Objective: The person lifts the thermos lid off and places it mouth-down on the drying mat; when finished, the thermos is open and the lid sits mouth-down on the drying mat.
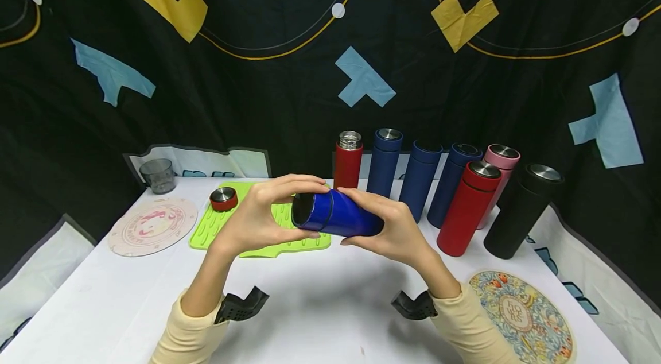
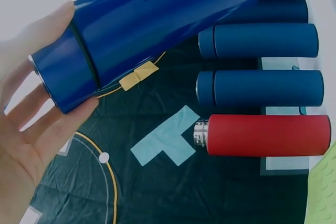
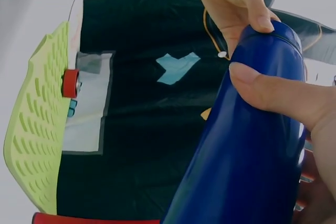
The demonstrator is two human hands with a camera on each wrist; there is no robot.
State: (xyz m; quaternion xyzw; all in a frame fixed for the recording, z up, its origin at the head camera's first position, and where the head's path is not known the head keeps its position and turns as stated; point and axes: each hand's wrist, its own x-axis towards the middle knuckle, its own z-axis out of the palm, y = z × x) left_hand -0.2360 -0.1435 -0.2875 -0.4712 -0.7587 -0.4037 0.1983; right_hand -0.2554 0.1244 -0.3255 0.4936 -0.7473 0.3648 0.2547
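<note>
Glossy blue cylindrical bottle (image 1: 348, 216) held tilted above white desk (image 1: 320, 318), seamed lid end toward nine o'clock, base toward three. Left hand (image 1: 254, 219) pinches lid end, thumb opposite fingers; right hand (image 1: 399, 225) curls round body near base. Probably stiff metal, moderately heavy, slick-coated; likely best gripped with full wrap round body, fingertips at lid seam. Uncapped red cylindrical bottle (image 1: 348, 166) at twelve o'clock; round red-and-silver lid (image 1: 224, 200) at ten o'clock, on lime-green ridged mat (image 1: 210, 227).

A glossy blue flask (image 1: 352, 216), cap (image 1: 319, 212) on, is held sideways midair.
</note>
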